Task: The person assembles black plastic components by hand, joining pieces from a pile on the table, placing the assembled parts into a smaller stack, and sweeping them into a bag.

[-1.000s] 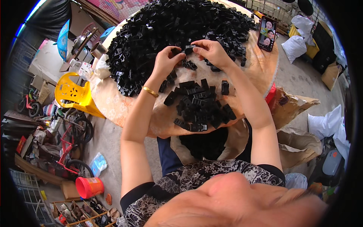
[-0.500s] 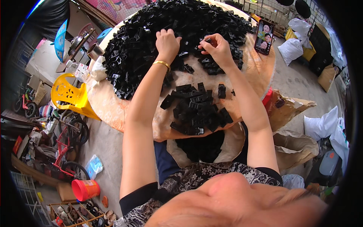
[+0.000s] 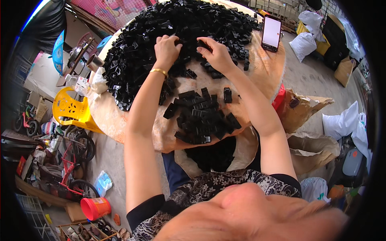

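Observation:
A large heap of small black plastic parts covers the far side of a round table with an orange patterned cover. My left hand, a gold bangle at its wrist, reaches to the heap's near edge with fingers curled; whatever they grip is hidden. To its right, my right hand has thumb and forefinger bent round a black plastic part, which blends into the heap behind. A smaller pile of black parts lies nearer me, between my forearms.
A phone stands at the table's right. Below the near edge, an open sack holds more black parts. Brown paper sacks stand at right, a yellow chair at left. A bicycle and red bucket are lower left.
Both hands have come slightly closer together over the heap's edge. My right hand has lowered from a raised pinch on a black part. The phone's screen turned mostly white; the whole view shifted a little.

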A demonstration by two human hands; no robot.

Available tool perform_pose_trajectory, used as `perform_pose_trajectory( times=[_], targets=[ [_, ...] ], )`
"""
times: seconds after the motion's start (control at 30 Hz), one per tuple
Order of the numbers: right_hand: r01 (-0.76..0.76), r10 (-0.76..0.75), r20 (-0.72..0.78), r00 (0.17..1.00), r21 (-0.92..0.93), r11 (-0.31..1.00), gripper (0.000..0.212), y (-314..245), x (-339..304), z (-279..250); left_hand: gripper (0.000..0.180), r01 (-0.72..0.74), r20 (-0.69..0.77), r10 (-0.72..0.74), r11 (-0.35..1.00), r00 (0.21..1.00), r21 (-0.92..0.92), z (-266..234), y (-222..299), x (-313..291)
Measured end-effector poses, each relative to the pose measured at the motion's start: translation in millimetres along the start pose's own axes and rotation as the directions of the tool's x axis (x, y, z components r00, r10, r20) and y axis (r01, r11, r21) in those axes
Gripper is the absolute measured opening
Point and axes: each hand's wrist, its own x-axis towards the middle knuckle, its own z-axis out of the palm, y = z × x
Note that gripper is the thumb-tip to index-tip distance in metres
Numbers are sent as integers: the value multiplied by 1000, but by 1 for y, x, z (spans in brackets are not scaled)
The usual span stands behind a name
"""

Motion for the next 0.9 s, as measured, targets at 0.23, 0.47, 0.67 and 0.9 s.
perform_pose_trajectory(
  times=[0.23,0.47,0.67,0.9],
  targets=[
    [-293,226,195,954,455,841,34,-36,-12,15,12,333,200,-344,386,917,-860,-47,27,-54],
    [-187,132,188,973,314,931,26,-36,-27,29,41,357,233,-325,405,917,-841,-65,47,-83],
    [118,-190,317,929,230,966,27,-55,-22,24,28,560,621,-116,-329,775,-760,-67,-2,-88],
    [-147,51,272,961,348,926,25,-53,-25,24,33,567,604,-36,-304,796,-766,-77,16,-87]
  ],
)
